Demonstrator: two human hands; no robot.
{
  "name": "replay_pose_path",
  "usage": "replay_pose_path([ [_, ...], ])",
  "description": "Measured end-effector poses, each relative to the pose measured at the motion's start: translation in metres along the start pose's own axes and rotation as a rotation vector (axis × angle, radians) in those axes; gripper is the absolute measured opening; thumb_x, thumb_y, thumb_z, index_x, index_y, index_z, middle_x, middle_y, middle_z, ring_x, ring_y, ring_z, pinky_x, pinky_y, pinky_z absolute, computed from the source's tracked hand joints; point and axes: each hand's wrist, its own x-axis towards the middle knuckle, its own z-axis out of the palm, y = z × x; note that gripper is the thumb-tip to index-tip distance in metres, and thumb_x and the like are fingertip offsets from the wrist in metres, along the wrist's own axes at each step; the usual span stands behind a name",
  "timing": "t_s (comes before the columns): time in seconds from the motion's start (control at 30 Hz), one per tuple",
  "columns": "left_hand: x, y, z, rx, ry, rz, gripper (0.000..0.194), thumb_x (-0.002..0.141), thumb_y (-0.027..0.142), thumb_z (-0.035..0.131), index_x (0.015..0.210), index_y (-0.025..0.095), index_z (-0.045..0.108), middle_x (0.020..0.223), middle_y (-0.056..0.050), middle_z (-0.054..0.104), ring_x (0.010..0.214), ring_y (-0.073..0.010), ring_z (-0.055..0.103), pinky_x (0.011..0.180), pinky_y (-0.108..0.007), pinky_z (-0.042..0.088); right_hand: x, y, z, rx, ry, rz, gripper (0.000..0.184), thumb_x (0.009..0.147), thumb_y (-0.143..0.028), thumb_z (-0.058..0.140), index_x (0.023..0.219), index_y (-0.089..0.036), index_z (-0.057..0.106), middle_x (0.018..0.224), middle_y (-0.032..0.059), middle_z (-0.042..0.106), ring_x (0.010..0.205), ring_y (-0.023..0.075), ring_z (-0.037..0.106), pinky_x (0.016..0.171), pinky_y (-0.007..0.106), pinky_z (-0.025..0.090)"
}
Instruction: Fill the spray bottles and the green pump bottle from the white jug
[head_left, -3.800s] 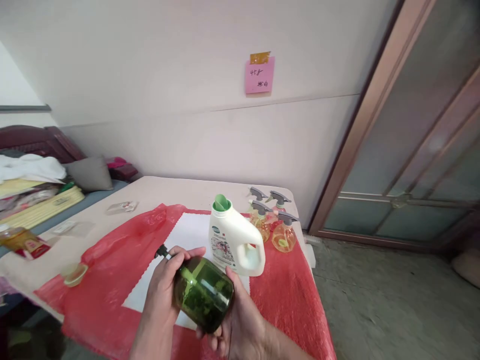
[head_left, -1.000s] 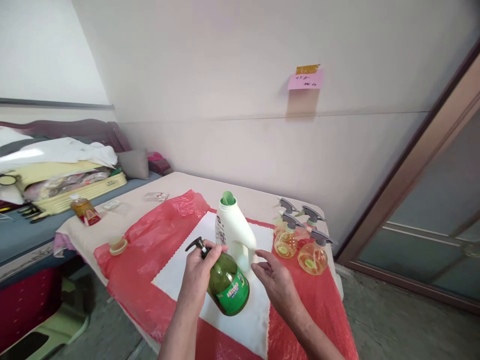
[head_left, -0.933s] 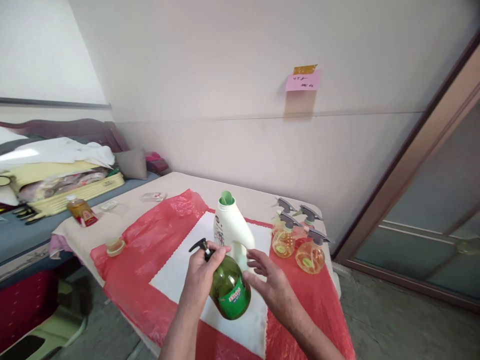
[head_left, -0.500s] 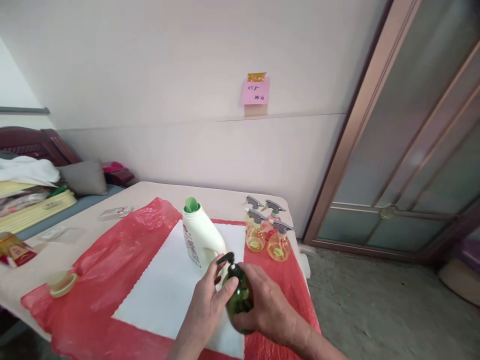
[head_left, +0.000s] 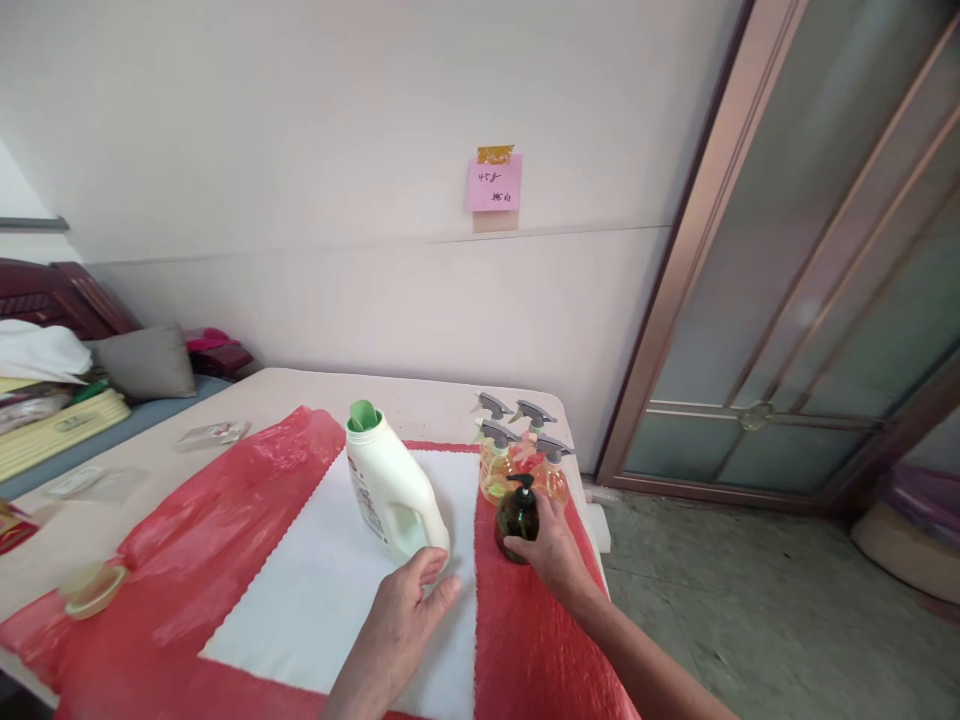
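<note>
My right hand (head_left: 553,548) is wrapped around a dark green pump bottle (head_left: 517,520), which stands upright on the red plastic sheet just in front of the spray bottles. My left hand (head_left: 409,610) has its fingers apart and holds nothing; it is near the handle of a white detergent jug (head_left: 396,485). That jug stands on a white cloth (head_left: 300,590), its green spout showing at the uncapped top. Several clear spray bottles (head_left: 496,470) with grey trigger heads are grouped at the table's right corner, some with yellowish liquid inside.
Red plastic sheeting (head_left: 187,560) covers much of the table (head_left: 300,385). A small round tub (head_left: 96,590) and clear plastic packets (head_left: 214,435) lie toward the left. A pink note (head_left: 495,183) is taped to the wall. Right of the table are floor and a glass sliding door (head_left: 757,420).
My right hand has carried the pump bottle away to the right, from over the white cloth to beside the spray bottles. My left hand has let go of its pump head.
</note>
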Motion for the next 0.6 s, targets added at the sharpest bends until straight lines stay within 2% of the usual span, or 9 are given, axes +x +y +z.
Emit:
replay_pose_path([
  [0.17,0.002,-0.001,-0.005,0.062,-0.008,-0.005,0.049,0.078,0.054,0.064,0.109,0.017,0.068,0.119,-0.018,0.068,0.115,-0.0336,0.061,0.097,-0.042,0.045,-0.007,-0.009,-0.007,-0.098,0.040,-0.012,0.069,0.066,-0.025,0.068,0.131,-0.015,0.049,0.134,0.0156,0.050,0.126,0.0340,0.047,0.103,0.046,0.039],
  [0.3,0.003,-0.003,-0.007,0.145,-0.071,-0.017,0.056,0.079,0.055,0.058,0.116,0.013,0.063,0.125,-0.018,0.064,0.117,-0.0297,0.059,0.098,-0.037,0.045,-0.007,-0.015,-0.014,-0.129,0.056,0.000,0.064,0.066,-0.025,0.067,0.128,-0.017,0.052,0.126,0.0131,0.055,0.121,0.0315,0.053,0.098,0.043,0.044],
  [0.4,0.003,-0.004,-0.006,0.211,-0.101,-0.025,0.057,0.081,0.053,0.053,0.121,0.013,0.060,0.128,-0.017,0.062,0.117,-0.0274,0.058,0.097,-0.033,0.044,-0.008,-0.021,-0.019,-0.121,0.083,0.000,0.064,0.070,-0.030,0.065,0.131,-0.019,0.049,0.131,0.0126,0.053,0.120,0.0312,0.054,0.094,0.043,0.046],
  [0.5,0.002,-0.001,-0.004,0.304,-0.119,-0.008,0.052,0.083,0.049,0.050,0.119,0.013,0.060,0.122,-0.016,0.065,0.113,-0.0269,0.060,0.093,-0.032,0.043,-0.010,-0.033,-0.028,-0.090,0.121,-0.034,0.059,0.077,-0.036,0.058,0.133,-0.021,0.045,0.135,0.0110,0.051,0.121,0.0282,0.053,0.094,0.041,0.047],
  [0.6,0.001,0.002,-0.001,0.396,-0.114,0.020,0.044,0.084,0.044,0.049,0.113,0.014,0.063,0.111,-0.014,0.068,0.104,-0.0268,0.062,0.089,-0.032,0.043,-0.017,-0.050,-0.042,-0.050,0.139,-0.096,0.051,0.082,-0.039,0.053,0.130,-0.023,0.046,0.130,0.0087,0.056,0.115,0.0238,0.057,0.092,0.037,0.049],
])
